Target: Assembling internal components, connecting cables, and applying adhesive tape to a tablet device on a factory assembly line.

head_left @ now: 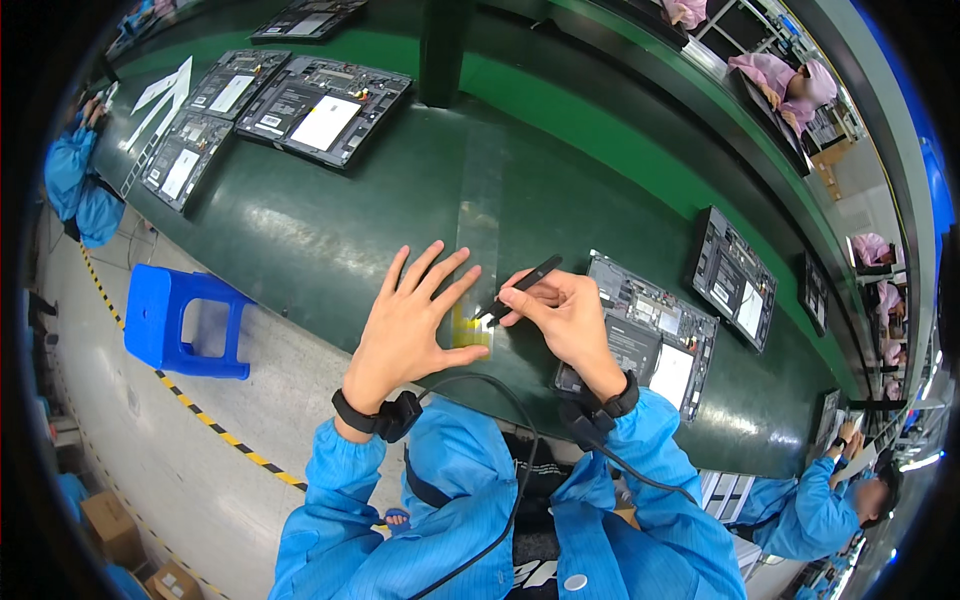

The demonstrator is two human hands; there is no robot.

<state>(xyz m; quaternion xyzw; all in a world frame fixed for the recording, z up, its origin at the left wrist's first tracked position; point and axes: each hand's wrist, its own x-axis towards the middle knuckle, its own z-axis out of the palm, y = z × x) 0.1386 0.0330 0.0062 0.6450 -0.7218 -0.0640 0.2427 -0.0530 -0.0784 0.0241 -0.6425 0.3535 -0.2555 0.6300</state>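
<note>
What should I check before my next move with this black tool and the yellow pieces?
1. Black tool held in right hand: ok.
2. Tool tip at the yellow pieces: ok, close by.
3. Tip gripping a piece: cannot tell, too small.
4. Left hand steady at the work: ok, thumb beside the yellow pieces.
5. Cable off the yellow pieces: ok.
6. Right wrist clear above opened device: cannot tell.

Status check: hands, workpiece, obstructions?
Left hand spread, thumb at yellow tabs. Right hand grips slim black tool, tip by clear strip. Dark cable loops nearby, not covering the tabs.
</note>
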